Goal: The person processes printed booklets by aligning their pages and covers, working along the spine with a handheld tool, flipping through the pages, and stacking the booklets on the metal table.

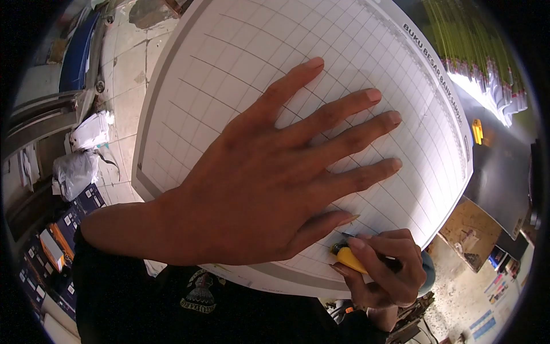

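Note:
A large white printed sheet with grid lines [421,106] and the heading "BUKU BESAR BANK SAMP…" along its far right edge fills the middle of the view, tilted before me. My left hand [275,166] lies flat on it, palm down, fingers spread, holding nothing. Near the sheet's lower right edge, my right hand [398,266] is closed around a small yellow-and-black tool, apparently a utility knife [350,261]. Its thin dark tip points at the sheet, just below my left thumb. Whether the tip touches the paper I cannot tell.
A dark table [501,178] on the right bears a small yellow object [477,132] and a stack of plastic-wrapped sheets [487,74]. On the left are tiled floor [129,94], a plastic bag [77,172] and dark boxes [63,241]. A wooden board [472,232] stands lower right.

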The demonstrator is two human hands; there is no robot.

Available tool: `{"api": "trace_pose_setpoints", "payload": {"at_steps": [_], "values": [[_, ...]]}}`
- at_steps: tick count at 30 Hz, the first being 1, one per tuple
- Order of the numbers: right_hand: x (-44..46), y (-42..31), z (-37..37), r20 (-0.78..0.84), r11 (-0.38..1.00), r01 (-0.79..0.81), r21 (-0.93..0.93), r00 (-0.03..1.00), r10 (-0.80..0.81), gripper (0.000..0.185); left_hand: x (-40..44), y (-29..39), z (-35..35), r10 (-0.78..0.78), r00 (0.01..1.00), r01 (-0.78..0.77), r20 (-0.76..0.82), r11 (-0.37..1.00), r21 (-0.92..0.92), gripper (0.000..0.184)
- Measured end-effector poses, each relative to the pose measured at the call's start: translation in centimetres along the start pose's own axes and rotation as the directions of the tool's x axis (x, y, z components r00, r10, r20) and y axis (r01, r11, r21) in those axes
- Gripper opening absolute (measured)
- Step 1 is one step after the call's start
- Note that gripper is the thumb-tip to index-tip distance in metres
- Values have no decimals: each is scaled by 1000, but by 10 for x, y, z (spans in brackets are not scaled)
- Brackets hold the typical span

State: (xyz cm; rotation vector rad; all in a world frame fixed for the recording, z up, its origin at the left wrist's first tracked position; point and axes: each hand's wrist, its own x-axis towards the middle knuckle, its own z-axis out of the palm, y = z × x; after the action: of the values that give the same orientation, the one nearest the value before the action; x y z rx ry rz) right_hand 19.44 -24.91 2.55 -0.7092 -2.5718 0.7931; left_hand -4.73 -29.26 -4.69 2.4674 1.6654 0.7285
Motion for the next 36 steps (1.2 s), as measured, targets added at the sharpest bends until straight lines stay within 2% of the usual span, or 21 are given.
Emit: {"api": "trace_pose_setpoints", "payload": {"at_steps": [12,13,15,17,18,19,20,21,22,24,26,27,28,30,31,33,34,36], "values": [[-3,-1,3,-22,987,36,-154,999,-40,26,0,6,-16,-6,1000,7,29,999,-42,55],[-6,2,3,95,970,221,-105,973,-211,33,0,6,-16,-7,1000,8,26,999,-43,55],[-6,1,2,197,918,395,-38,903,-381,40,1,6,-16,-13,1000,14,20,999,-48,55],[-3,-11,2,107,996,88,-21,991,-86,26,3,4,-13,-12,1000,11,-25,999,-49,55],[-4,-7,-3,101,995,95,-27,991,-92,26,4,3,-13,-25,1000,24,-5,998,-66,55],[-4,4,-11,26,976,105,192,993,-112,25,9,4,-16,-31,1000,31,4,995,-97,55],[-5,10,-16,-54,908,130,397,991,-119,23,10,6,-32,-64,972,92,227,989,-117,55],[-15,13,-2,-305,873,194,448,951,-55,24,10,6,-36,-50,976,74,213,992,-106,55],[-23,23,-11,-317,904,152,399,948,-20,28,10,5,-36,-36,975,57,221,994,-89,58],[-28,29,-19,-477,939,65,338,872,111,40,13,5,-40,3,977,9,211,998,-55,60],[-30,29,-25,-581,931,2,365,782,226,48,11,6,-47,-29,957,59,289,994,-97,69],[-32,28,-27,-611,912,-2,409,742,276,50,8,10,-55,0,940,34,342,995,-94,88],[-35,29,-29,-656,917,-1,398,699,286,53,5,15,-64,33,943,-8,331,997,-79,88],[-40,29,-37,-728,930,4,368,623,285,56,-6,27,-80,27,903,87,428,965,-246,105],[-41,28,-41,-744,925,36,377,607,279,55,-14,32,-79,58,904,49,423,970,-237,105],[-46,29,-47,-779,931,94,354,580,238,55,-32,39,-73,64,832,53,551,980,-193,114],[-48,28,-49,-802,937,101,335,552,227,55,-36,42,-76,88,833,17,546,983,-184,114],[-49,22,-54,-828,940,102,326,511,231,55,-42,52,-78,68,789,-23,610,996,-81,115]]}}
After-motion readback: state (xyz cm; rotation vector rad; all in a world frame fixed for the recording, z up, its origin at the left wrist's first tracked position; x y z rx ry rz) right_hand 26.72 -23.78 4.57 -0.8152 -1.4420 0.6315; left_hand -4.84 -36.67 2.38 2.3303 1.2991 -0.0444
